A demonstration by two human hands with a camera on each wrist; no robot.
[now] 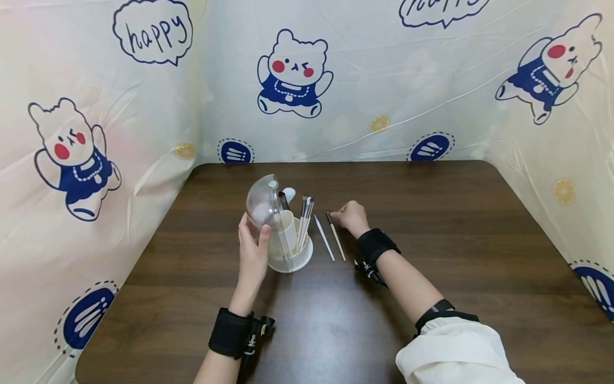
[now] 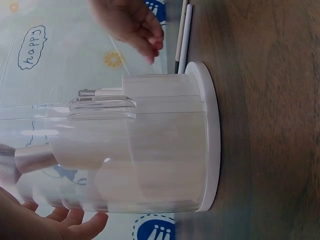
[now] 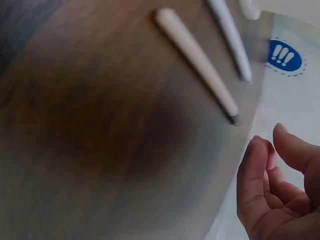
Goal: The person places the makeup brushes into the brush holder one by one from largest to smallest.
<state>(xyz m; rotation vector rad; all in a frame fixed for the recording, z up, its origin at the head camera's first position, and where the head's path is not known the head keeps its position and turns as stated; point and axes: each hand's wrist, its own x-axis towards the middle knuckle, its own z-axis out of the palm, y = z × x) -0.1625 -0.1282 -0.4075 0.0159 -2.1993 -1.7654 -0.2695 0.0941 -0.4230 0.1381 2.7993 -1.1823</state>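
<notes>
A clear domed brush holder [image 1: 263,204] with a white round base [image 1: 298,262] stands on the table, its curved cover partly swung round on the left. My left hand [image 1: 252,249] grips the clear wall, fingers behind and thumb in front; the left wrist view shows its fingertips [image 2: 92,225] against the plastic. Several makeup brushes [image 1: 305,221] stand inside in white cups. Right of the holder lie a white pen-like stick [image 1: 324,238] and a slim pale-handled brush [image 1: 337,238] with a dark tip. Close to that tip, my right hand [image 1: 352,217] has loosely bent fingers, thumb apart, holding nothing.
The dark wooden table [image 1: 431,229] has rounded far corners. A printed curtain [image 1: 364,80] with bears and lettering hangs along its back and sides. Black bands [image 1: 232,333] with small cameras are on both wrists.
</notes>
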